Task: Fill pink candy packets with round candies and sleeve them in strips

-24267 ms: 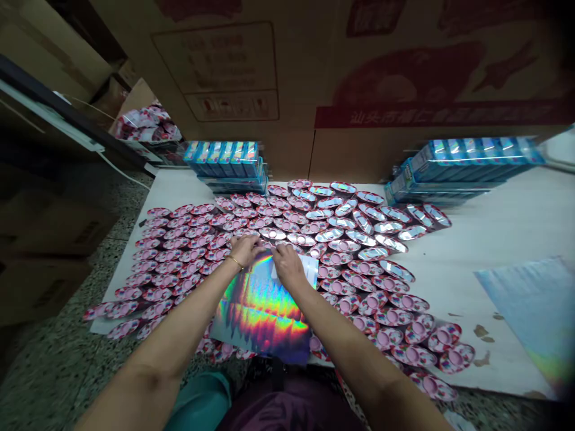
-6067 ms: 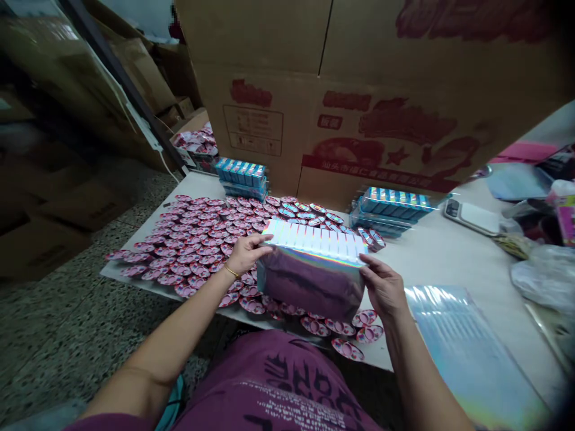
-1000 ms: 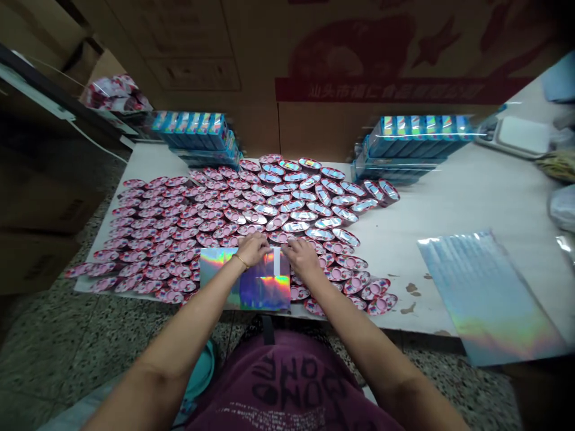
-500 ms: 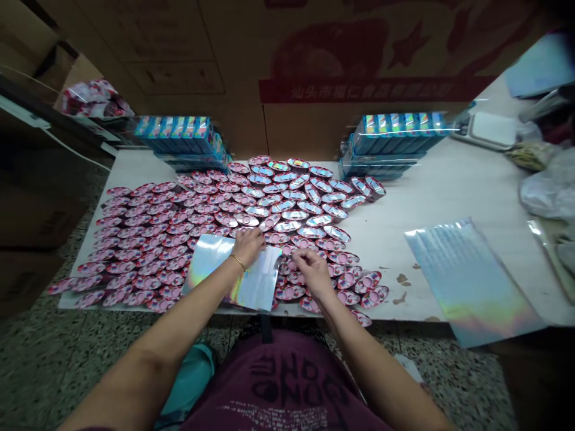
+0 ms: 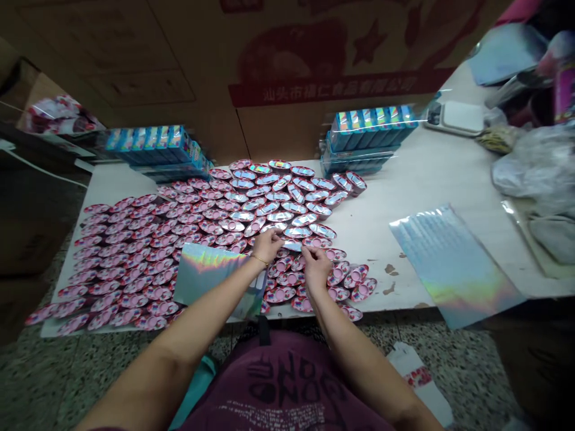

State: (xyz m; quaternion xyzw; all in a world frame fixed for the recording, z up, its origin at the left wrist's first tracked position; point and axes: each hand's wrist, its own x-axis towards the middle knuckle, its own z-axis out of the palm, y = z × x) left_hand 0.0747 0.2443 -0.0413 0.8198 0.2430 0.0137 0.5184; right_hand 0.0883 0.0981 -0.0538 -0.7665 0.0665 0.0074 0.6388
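Note:
Rows of small pink-and-red oval containers (image 5: 148, 239) stand packed together, and those near the back middle carry shiny silver stickers on their tops. Between my hands lies a small silver sticker (image 5: 293, 245), over the top of one container. My left hand (image 5: 268, 245) is closed, its fingertips pinching the sticker's left end. At the right end, the thumb and fingers of my right hand (image 5: 317, 264) are pinched together on it. A holographic sticker sheet (image 5: 209, 275) rests across the containers, partly covered by my left forearm.
Blue boxes in clear wrap stand in two stacks, a left stack (image 5: 148, 146) and a right stack (image 5: 372, 131), before a large cardboard carton (image 5: 287, 131). Another holographic sheet (image 5: 453, 263) overhangs the table's front edge. Plastic bags (image 5: 534, 167) and a scale-like device (image 5: 460, 117) sit at right.
My left hand has moved off the sheet to the right, meeting my right hand at the sticker, which now lies over a container. The camera view has shifted slightly.

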